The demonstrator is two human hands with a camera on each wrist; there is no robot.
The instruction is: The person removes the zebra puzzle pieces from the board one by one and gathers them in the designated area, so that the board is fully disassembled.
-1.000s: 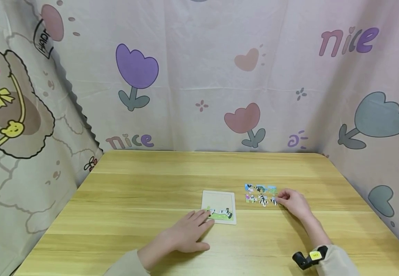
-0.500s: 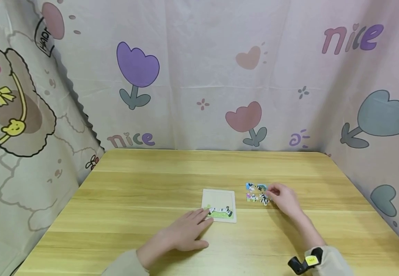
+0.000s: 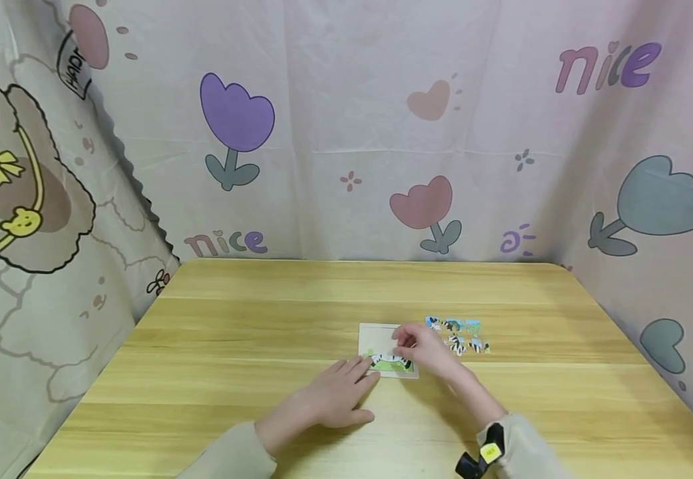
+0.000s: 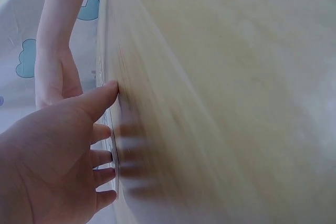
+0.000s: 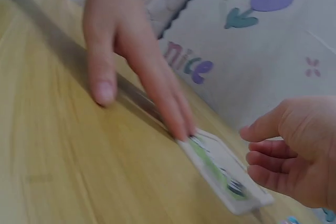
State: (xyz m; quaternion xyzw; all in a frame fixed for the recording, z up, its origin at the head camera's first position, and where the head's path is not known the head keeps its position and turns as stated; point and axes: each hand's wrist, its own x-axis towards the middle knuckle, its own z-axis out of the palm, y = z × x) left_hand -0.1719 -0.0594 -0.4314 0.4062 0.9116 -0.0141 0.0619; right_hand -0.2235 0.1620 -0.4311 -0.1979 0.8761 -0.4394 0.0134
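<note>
A pale puzzle board [image 3: 376,336] lies on the table, with a green strip and zebra artwork along its near side. My left hand [image 3: 337,396] rests flat with its fingertips on the board's near left part. Above the board's right half hovers my right hand [image 3: 424,349], its fingers curled and thumb near the index finger. No piece shows in that pinch, and the hidden side may cover one. In the right wrist view the curled right hand [image 5: 299,153] is beside the board [image 5: 223,169]. Just right of it lie small puzzle pieces [image 3: 454,325] in two rows; the right hand covers the lower left end.
The wooden table [image 3: 244,319] extends around the board on every side. Behind it hangs a printed curtain [image 3: 322,100], and another part of the curtain falls along the left. A black wrist camera [image 3: 480,459] sits on the right sleeve.
My right hand has moved left from the puzzle pieces to over the board, uncovering the right-end piece. The board and my left hand have shifted slightly right; the board also sits slightly farther away.
</note>
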